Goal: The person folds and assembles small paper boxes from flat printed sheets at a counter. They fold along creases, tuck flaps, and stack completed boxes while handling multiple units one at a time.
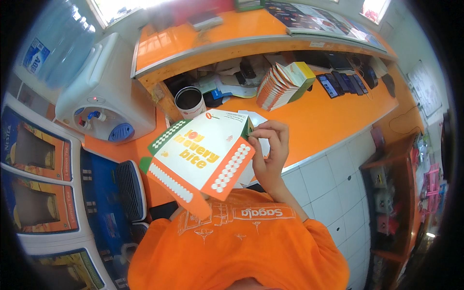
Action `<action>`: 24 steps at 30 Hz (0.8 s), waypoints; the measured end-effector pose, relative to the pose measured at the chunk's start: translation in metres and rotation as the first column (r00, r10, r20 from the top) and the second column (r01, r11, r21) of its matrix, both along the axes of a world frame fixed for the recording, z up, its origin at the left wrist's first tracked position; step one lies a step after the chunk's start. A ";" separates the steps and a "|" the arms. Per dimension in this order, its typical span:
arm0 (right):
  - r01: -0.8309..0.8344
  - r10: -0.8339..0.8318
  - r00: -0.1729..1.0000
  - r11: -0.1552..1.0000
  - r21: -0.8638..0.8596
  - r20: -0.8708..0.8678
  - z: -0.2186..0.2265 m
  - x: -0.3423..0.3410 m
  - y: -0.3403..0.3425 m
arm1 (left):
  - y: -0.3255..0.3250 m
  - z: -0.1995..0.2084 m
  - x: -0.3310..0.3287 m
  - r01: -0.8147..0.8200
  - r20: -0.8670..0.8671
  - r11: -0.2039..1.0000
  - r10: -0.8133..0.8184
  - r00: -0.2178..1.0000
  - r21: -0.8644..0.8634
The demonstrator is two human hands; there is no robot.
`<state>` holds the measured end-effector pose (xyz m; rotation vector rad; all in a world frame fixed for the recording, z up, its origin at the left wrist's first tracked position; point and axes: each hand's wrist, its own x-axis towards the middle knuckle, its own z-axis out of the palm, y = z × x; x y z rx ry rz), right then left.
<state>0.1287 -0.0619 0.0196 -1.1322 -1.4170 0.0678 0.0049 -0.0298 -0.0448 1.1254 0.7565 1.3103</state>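
Observation:
A partly folded cardboard food box [191, 145], white with orange and green flaps and white scalloped dots, is held up in front of my chest, tilted, with its printed panel facing up. My right hand [270, 147] pinches its far right corner, thumb and fingers closed on a green flap. The near side flap hangs loose toward my orange shirt. My left hand is hidden, with the box covering the area where it would be. Behind the box, some white sheets or card pieces partly show on the orange counter [333, 116].
Beyond the box stand a round dark-mouthed container [190, 100] and a row of flat folded boxes [284, 86]. Several phones [340, 83] lie further right under the raised shelf [208, 53]. A water dispenser [104, 92] and drink machine [38, 164] are at left; shelving [391, 193] is at right.

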 end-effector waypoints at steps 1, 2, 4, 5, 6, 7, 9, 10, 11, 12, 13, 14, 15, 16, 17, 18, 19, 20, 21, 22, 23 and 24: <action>0.013 -0.013 1.000 1.000 0.014 0.009 0.000 -0.002 -0.002 | 0.000 0.000 0.000 0.006 -0.002 1.000 -0.006 1.000 0.001; 0.026 -0.026 1.000 0.999 0.027 0.017 0.001 -0.003 -0.003 | 0.001 0.000 0.000 0.014 -0.004 1.000 -0.014 1.000 -0.002; 0.036 -0.039 0.998 0.998 0.060 0.047 0.001 -0.003 -0.004 | 0.001 0.000 -0.001 0.024 -0.013 1.000 -0.024 1.000 -0.005; 0.033 -0.037 0.998 0.997 0.074 0.052 0.001 -0.003 -0.005 | 0.001 0.000 -0.002 0.028 -0.016 1.000 -0.028 0.999 -0.006; 0.030 -0.035 0.998 0.996 0.087 0.056 0.000 -0.002 -0.005 | 0.001 0.000 -0.002 0.030 -0.020 1.000 -0.031 0.999 -0.004; 0.023 -0.028 0.998 0.995 0.099 0.052 -0.001 -0.002 -0.005 | 0.001 0.000 -0.003 0.032 -0.021 0.999 -0.032 0.999 -0.007; 0.007 -0.013 0.999 0.991 0.135 0.042 -0.002 -0.001 -0.005 | 0.001 -0.001 -0.003 0.036 -0.029 0.999 -0.036 0.999 -0.006; 0.015 -0.026 0.997 0.990 0.139 0.073 -0.002 -0.001 -0.005 | 0.001 -0.002 -0.003 0.040 -0.033 0.999 -0.040 0.999 -0.007; 0.020 -0.036 0.994 0.987 0.157 0.102 -0.003 0.000 -0.004 | 0.001 -0.002 -0.003 0.044 -0.039 0.999 -0.044 0.998 -0.007; 0.023 -0.046 0.990 0.984 0.174 0.130 -0.003 0.000 -0.004 | 0.001 -0.003 -0.003 0.045 -0.043 0.999 -0.045 0.998 -0.008; 0.038 -0.067 0.985 0.983 0.177 0.162 -0.003 0.000 -0.004 | 0.000 -0.003 -0.003 0.050 -0.052 0.999 -0.050 0.997 -0.008; 0.052 -0.088 0.977 0.982 0.181 0.194 -0.004 0.000 -0.003 | 0.001 -0.003 -0.005 0.052 -0.063 0.999 -0.052 0.997 -0.007; 0.061 -0.102 0.967 0.982 0.178 0.233 -0.005 -0.001 -0.002 | 0.000 -0.002 -0.007 0.061 -0.088 0.998 -0.062 0.994 -0.008; 0.084 -0.132 0.958 0.978 0.190 0.254 -0.007 -0.001 -0.001 | 0.001 -0.001 -0.009 0.075 -0.123 0.997 -0.076 0.990 -0.010; 0.102 -0.155 0.947 0.975 0.196 0.281 -0.010 -0.001 0.001 | 0.001 0.000 -0.013 0.099 -0.175 0.995 -0.100 0.979 -0.012; 0.119 -0.172 0.934 0.976 0.181 0.313 -0.013 0.000 0.002 | 0.002 0.003 -0.019 0.147 -0.281 0.989 -0.146 0.949 -0.015; 0.098 -0.135 0.970 0.978 0.185 0.200 -0.017 0.000 0.005 | 0.002 0.006 -0.026 0.240 -0.435 0.971 -0.219 0.873 -0.007; 0.073 -0.089 0.992 0.983 0.169 0.089 -0.022 0.000 0.009 | 0.003 0.010 -0.032 0.346 -0.580 0.938 -0.282 0.764 0.000; 0.030 -0.028 1.000 0.985 0.168 -0.014 -0.026 0.001 0.012 | 0.005 0.014 -0.037 0.454 -0.695 0.891 -0.308 0.650 0.029; -0.102 0.082 0.991 0.976 -0.194 -0.109 -0.028 0.011 0.005 | 0.007 0.018 -0.040 0.540 -0.767 0.839 -0.303 0.566 0.066; -0.121 0.066 0.980 0.947 -0.297 -0.188 -0.030 0.019 0.005 | 0.009 0.023 -0.041 0.598 -0.799 0.792 -0.278 0.533 0.123; -0.111 0.002 0.962 0.916 -0.384 -0.273 -0.032 0.028 0.006 | 0.012 0.027 -0.039 0.602 -0.782 0.767 -0.230 0.579 0.220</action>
